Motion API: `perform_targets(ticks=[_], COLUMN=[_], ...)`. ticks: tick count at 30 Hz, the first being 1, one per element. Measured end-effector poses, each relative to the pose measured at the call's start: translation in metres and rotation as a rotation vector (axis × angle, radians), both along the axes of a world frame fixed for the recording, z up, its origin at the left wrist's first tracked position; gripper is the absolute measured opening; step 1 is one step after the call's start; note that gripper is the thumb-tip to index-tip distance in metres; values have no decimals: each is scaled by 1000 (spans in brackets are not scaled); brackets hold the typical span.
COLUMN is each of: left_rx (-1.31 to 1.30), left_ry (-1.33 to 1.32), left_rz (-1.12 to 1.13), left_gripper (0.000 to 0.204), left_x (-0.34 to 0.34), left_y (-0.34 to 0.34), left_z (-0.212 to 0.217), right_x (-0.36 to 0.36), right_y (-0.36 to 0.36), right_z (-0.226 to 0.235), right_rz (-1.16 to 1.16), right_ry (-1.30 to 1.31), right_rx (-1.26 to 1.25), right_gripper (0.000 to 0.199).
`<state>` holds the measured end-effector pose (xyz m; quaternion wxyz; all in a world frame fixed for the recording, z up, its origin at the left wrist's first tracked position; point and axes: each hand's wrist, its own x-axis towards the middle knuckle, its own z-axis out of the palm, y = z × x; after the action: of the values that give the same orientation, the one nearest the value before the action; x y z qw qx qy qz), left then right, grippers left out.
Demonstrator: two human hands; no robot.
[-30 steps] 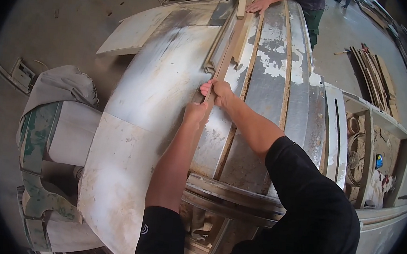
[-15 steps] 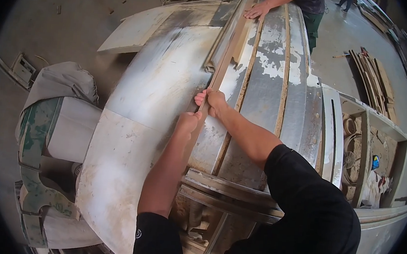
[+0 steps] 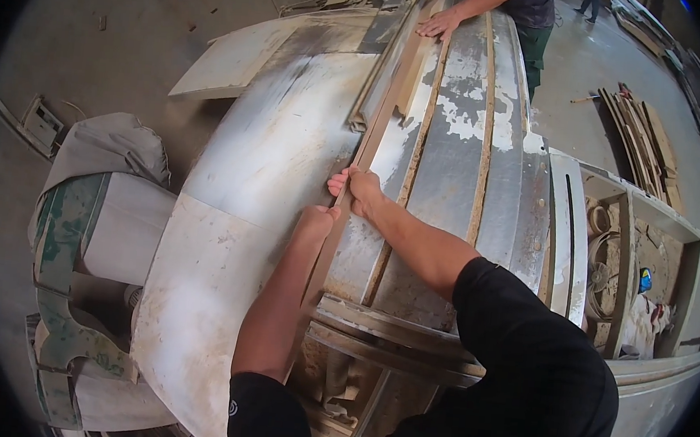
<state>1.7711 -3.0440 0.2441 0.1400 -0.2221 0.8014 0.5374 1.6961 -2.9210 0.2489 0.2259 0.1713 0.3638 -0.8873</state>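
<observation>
A long, narrow brown wooden strip [image 3: 377, 129] runs lengthwise over the metal-topped table, beside a raised rail [image 3: 373, 97]. My right hand [image 3: 360, 190] is wrapped over it near the middle of the view, fingers curled round its left edge. Closer to me, my left hand [image 3: 317, 222] grips the same strip with its fingers closed. At the far end, another person's hand [image 3: 439, 23] lies flat on or beside the strip. My left forearm covers part of the strip's near end.
The worn metal tabletop [image 3: 451, 185] has long grooves. On its left is a pale, stained panel [image 3: 222, 282], with a cloth-draped green machine [image 3: 69, 229] beyond. A framed bay [image 3: 618, 264] at right holds odds and ends. Boards [image 3: 640, 143] are stacked on the floor.
Both my hands have moved a short way toward me, still gripping the strip. The other person's hand at the far end has shifted slightly the same way.
</observation>
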Motion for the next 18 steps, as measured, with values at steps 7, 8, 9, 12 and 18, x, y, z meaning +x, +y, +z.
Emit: perform_targets(ticks=[7, 8, 9, 12, 18], left_rx=[-37, -153, -159, -586, 36], left_ry=[334, 217, 222, 518, 243], left_rz=[-27, 9, 25, -13, 122], left_gripper=[30, 31, 31, 27, 30], left_x=[-68, -81, -92, -128, -146], left_y=[43, 61, 54, 22, 91], left_z=[36, 47, 40, -5, 6], right_x=[-1, -8, -1, 27, 20], right_y=[6, 11, 1, -29, -9], right_z=[-27, -38, -29, -7, -40], right_rz=[-95, -95, -54, -61, -80], right_ry=[-33, -6, 23, -43, -9], right_rx=[-29, 91, 198, 206, -10], right_gripper=[27, 27, 27, 25, 22])
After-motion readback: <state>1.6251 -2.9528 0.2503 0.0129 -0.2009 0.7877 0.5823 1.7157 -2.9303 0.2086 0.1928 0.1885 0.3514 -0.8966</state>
